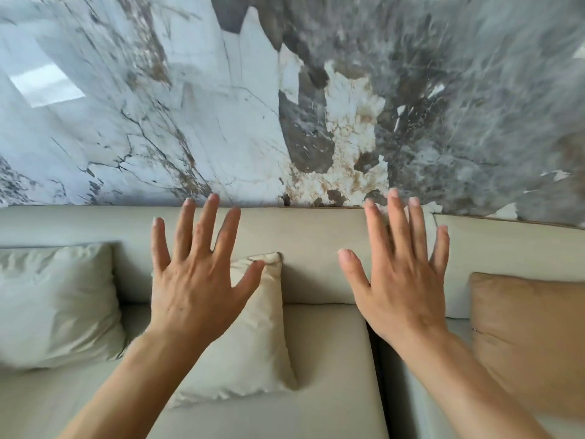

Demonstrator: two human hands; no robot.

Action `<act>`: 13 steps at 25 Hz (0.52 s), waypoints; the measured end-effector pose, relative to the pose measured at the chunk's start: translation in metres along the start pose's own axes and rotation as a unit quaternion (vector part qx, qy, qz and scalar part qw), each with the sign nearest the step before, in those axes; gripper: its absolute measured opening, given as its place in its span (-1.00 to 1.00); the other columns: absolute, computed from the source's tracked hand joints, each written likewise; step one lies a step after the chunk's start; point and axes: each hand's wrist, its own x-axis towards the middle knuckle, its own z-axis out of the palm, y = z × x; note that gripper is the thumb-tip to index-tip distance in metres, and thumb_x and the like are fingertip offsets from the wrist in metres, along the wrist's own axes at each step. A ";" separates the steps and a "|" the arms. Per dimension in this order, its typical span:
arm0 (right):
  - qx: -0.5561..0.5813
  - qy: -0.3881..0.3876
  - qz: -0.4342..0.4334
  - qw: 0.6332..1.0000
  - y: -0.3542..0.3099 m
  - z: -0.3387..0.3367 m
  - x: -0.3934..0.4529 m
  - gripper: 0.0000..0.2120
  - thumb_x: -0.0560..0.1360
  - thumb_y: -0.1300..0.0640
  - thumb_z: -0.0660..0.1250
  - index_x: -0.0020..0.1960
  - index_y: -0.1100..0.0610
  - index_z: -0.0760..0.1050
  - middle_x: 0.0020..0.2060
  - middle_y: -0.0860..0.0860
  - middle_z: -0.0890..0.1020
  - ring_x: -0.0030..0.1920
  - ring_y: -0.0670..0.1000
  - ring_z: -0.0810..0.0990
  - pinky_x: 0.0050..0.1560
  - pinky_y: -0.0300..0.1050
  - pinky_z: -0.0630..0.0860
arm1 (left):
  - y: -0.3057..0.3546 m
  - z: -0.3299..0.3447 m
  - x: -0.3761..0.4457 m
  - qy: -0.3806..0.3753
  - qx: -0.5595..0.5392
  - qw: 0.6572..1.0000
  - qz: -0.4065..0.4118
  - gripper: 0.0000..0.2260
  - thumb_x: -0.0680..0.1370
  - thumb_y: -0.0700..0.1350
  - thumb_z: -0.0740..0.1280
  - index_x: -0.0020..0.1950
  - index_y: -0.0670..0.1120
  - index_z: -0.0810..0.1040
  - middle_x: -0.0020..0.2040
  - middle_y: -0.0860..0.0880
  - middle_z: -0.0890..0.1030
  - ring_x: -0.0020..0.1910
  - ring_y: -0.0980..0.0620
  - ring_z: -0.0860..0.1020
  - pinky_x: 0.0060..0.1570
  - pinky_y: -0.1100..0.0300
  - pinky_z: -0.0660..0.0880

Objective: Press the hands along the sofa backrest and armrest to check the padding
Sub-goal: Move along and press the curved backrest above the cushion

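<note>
Both hands raised, fingers spread, in front of the sofa backrest.

The sofa backrest (304, 236) runs with its long axis left to right across the view, its top edge against a marbled wall panel (221, 106). The left hand (193, 293) is wide, 5 fingers splayed, palm toward the backrest, holding nothing; contact with the padding cannot be confirmed. The right hand (402, 293) is equally wide and empty, its fingertips reaching the top edge of the backrest. 3 cushions rest on the seat (329, 359): a pale green cushion (57, 305) at the left, a cream cushion (253, 343) leaning upright against the backrest between the 2 forearms, and a tan cushion (531, 337) at the right. No armrest, container or legible marking is in view.
</note>
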 end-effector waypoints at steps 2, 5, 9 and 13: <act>-0.003 0.025 0.011 1.000 -0.023 -0.054 -0.011 -0.32 0.55 -0.28 -0.09 0.57 0.04 0.08 0.58 0.08 0.06 0.58 0.13 -0.03 0.48 0.29 -0.12 | -0.011 -0.048 -0.013 0.030 0.001 0.999 0.017 -0.31 0.51 0.30 0.08 0.56 -0.02 0.22 0.60 -0.12 0.17 0.59 -0.16 0.04 0.50 -0.26 -0.11; 0.005 0.085 0.020 0.996 -0.072 -0.134 -0.039 -0.33 0.55 -0.27 -0.05 0.57 0.05 0.10 0.58 0.10 0.08 0.57 0.14 -0.01 0.47 0.29 -0.13 | -0.043 -0.127 -0.040 0.082 -0.019 0.996 0.021 -0.32 0.51 0.29 0.09 0.55 -0.01 0.22 0.59 -0.12 0.18 0.59 -0.16 0.02 0.50 -0.27 -0.13; 0.001 0.151 0.031 0.988 -0.134 -0.232 -0.099 -0.34 0.57 -0.26 -0.04 0.57 0.06 0.12 0.57 0.11 0.10 0.57 0.15 0.02 0.46 0.33 -0.08 | -0.090 -0.219 -0.095 0.144 -0.046 0.988 0.028 -0.35 0.51 0.25 0.11 0.54 -0.01 0.25 0.59 -0.10 0.19 0.59 -0.16 0.02 0.50 -0.18 -0.21; -0.016 0.200 0.027 0.979 -0.163 -0.303 -0.132 -0.34 0.57 -0.25 -0.04 0.55 0.08 0.15 0.56 0.13 0.13 0.55 0.18 0.07 0.44 0.34 -0.05 | -0.107 -0.290 -0.125 0.187 -0.051 0.980 0.042 -0.38 0.51 0.22 0.11 0.52 -0.03 0.29 0.58 -0.10 0.21 0.58 -0.17 0.05 0.51 -0.14 -0.21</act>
